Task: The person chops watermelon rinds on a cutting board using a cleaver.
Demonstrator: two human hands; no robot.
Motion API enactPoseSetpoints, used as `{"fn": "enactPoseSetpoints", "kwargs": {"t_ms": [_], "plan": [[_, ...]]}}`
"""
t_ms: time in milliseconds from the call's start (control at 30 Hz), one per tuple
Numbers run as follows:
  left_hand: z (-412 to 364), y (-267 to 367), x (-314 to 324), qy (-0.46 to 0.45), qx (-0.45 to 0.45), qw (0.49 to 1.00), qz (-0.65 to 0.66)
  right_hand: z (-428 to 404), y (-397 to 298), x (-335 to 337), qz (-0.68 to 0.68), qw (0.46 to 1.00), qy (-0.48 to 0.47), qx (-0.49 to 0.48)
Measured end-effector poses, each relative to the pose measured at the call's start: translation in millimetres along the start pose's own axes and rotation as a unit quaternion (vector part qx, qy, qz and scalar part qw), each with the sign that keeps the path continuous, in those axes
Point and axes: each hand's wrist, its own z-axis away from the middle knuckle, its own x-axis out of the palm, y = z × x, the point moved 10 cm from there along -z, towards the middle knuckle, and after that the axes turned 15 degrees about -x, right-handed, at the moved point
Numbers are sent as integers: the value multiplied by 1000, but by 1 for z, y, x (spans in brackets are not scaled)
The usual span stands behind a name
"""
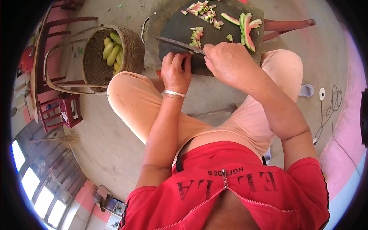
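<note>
My right hand (228,63) grips a knife, its handle hidden in my fist. The long dark blade (176,44) points left, low across a worn dark cutting board (172,28). Close beside the blade, my left hand (176,72) has its fingers bent down on the board. A small pale bit of watermelon rind (190,53) shows at those fingertips; the rest of it is hidden. Just beyond the blade lies a row of sliced rind (196,36). Farther back is a loose pile of diced rind (201,11). Several uncut rind strips (245,28) rest at the board's right side.
On the floor at left, a tipped wicker basket (130,49) holds several yellow-green gourds (112,53). A dark red stool (69,110) and a straw broom (67,139) are farther left. Wooden legs (287,26) jut out right of the board. A cable (330,112) lies at far right.
</note>
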Motion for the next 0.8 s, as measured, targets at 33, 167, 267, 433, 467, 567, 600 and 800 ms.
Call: {"fn": "enactPoseSetpoints", "kwargs": {"t_ms": [33,167,267,433,467,567,600,800], "plan": [[0,-1,0,0,-3,1000,5,0,1,0,-3,1000,2,3],[-1,4,-1,9,10,1000,13,-5,3,8,-8,1000,3,-6],[0,-1,1,-4,-8,1000,6,-10,5,15,-8,1000,-2,-8],[0,-4,0,7,-8,999,40,-5,13,10,-24,999,37,11],[1,-7,0,6,-19,998,54,-3,13,9,-23,999,38,11],[1,-7,-2,8,-16,998,56,-1,11,4,-28,999,18,17],[0,-6,-2,8,-16,998,57,0,10,3,-19,1000,11,18],[1,-8,1,-6,-20,999,32,-1,4,2,-15,1000,-3,6]]}}
